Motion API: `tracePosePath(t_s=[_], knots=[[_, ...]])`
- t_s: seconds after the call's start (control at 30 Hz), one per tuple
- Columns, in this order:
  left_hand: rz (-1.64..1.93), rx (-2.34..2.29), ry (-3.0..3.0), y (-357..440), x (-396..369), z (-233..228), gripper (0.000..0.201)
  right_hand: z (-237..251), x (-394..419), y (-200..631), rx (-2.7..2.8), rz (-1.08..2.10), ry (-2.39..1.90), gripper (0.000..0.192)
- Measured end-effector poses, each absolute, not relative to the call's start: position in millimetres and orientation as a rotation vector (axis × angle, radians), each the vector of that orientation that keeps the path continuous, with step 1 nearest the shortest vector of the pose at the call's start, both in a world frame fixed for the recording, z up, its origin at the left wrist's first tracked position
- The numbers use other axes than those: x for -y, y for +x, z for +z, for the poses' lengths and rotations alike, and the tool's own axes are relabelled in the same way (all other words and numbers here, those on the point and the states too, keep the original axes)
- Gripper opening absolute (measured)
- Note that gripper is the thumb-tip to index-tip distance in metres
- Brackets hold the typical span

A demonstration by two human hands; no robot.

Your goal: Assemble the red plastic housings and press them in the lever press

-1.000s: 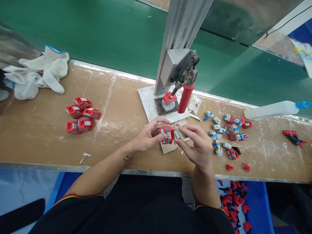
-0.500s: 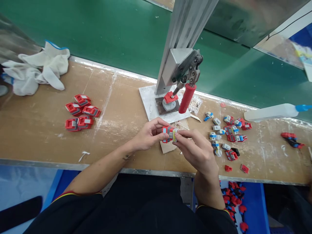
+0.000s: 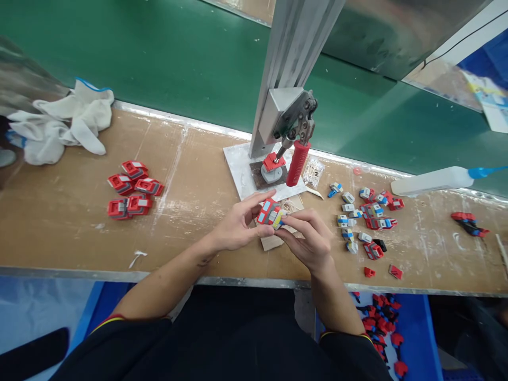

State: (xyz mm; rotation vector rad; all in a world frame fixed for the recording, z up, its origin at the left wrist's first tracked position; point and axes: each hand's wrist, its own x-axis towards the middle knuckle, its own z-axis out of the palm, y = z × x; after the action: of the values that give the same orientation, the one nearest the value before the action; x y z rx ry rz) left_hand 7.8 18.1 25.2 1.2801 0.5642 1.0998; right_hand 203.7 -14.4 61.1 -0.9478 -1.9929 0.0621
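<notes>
**Pressing the small part home**

Both hands meet above the worktop (image 3: 79,233), just before the toggle press (image 3: 291,153). Left hand (image 3: 238,228) fingers closed round red toy body (image 3: 266,211); right hand (image 3: 308,239) fingers pinching pale insert (image 3: 279,218) against it. Best squared up, seated with even pressure.

We cannot see the underside of the small red toy piece (image 3: 269,212), because the fingers (image 3: 257,230) of both hands cover it. How its parts join is too small to tell. The white cloth (image 3: 59,124) is cut off at the left edge. The white bottle (image 3: 432,181) is blurred, and its blue tip leaves the right edge.
</notes>
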Motion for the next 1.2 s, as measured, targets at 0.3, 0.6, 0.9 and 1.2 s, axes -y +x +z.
tracePosePath(t_s=[0.3, 0.6, 0.9, 1.2], knots=[[1.359, -0.648, 1.5, 5, -15, 25, 0.051, 64, 23, 202, 1.71, 0.351, -0.98, 0.029], [1.525, -0.509, 1.78, 17, 2, 27, 0.063, 73, 19, 148, 1.299, 0.411, -1.13, 0.059], [1.656, -0.592, 1.89, 15, 6, 29, 0.06, 74, 15, 144, 1.168, 0.548, -1.073, 0.05], [1.579, -0.628, 1.837, 7, -5, 31, 0.063, 65, 16, 144, 1.136, 0.618, -1.023, 0.037]])
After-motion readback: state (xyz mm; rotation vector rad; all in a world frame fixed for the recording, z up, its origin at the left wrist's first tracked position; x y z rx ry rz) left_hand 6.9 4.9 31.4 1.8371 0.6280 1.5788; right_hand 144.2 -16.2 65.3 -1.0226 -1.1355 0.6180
